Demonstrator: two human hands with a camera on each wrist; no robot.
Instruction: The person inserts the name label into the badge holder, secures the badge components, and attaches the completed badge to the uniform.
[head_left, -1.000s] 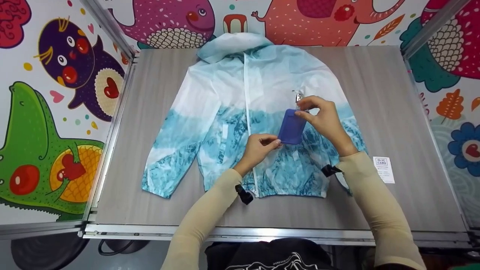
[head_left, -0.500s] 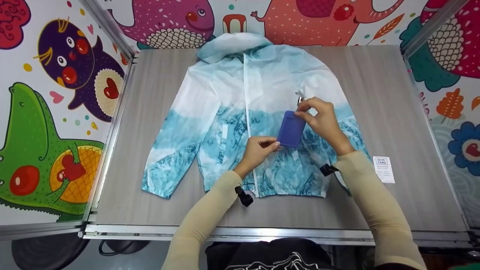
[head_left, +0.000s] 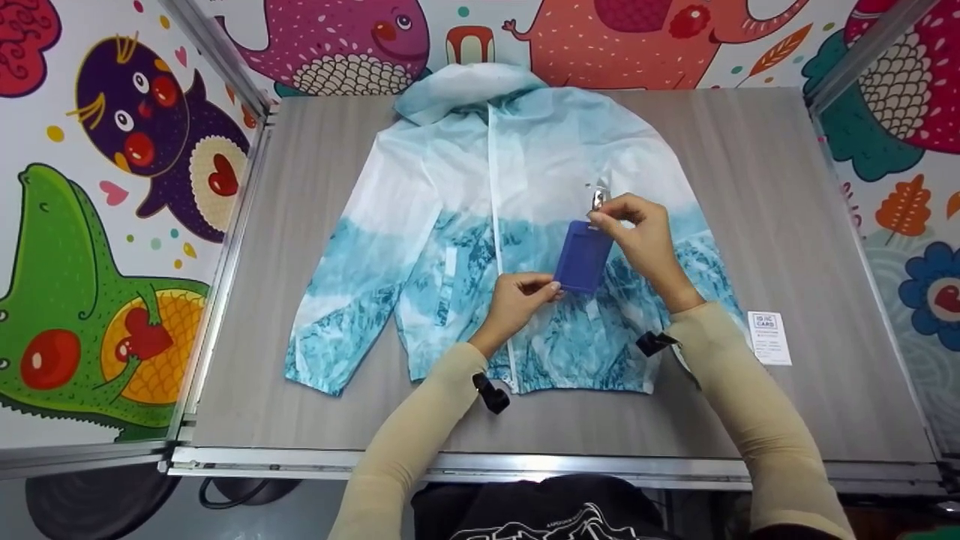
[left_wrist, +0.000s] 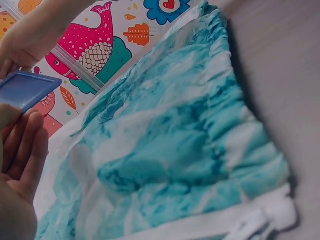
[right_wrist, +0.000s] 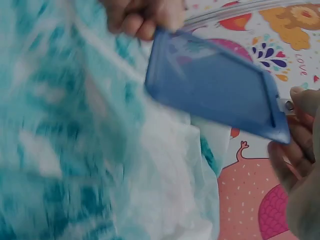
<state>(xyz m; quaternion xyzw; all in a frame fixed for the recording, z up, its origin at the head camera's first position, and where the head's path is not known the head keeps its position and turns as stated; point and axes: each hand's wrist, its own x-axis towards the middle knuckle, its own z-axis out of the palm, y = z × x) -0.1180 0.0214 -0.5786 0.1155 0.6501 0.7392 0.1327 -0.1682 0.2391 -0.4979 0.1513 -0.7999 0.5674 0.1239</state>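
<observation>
A blue badge holder (head_left: 583, 259) is held up over the jacket between both hands. My left hand (head_left: 520, 306) pinches its lower left corner between thumb and fingers. At the top end my right hand (head_left: 641, 232) pinches the clear strap and metal clip (head_left: 598, 199) joined to the holder. In the right wrist view the holder (right_wrist: 215, 82) looks see-through, with a snap stud (right_wrist: 289, 105) on the strap beside the right thumb. Beneath lies a white and teal hooded jacket (head_left: 465, 180), front up, its zip running down the middle.
A white printed card (head_left: 769, 337) lies on the wood-grain table (head_left: 757, 180) right of the jacket, near the right forearm. Walls with cartoon animals (head_left: 150, 142) enclose the back and sides. A metal rail (head_left: 300, 459) runs along the table's front edge.
The holder has dropped slightly and stays between both hands. My right fingers have shifted from the holder's top edge up to the strap and clip. The left hand keeps its pinch.
</observation>
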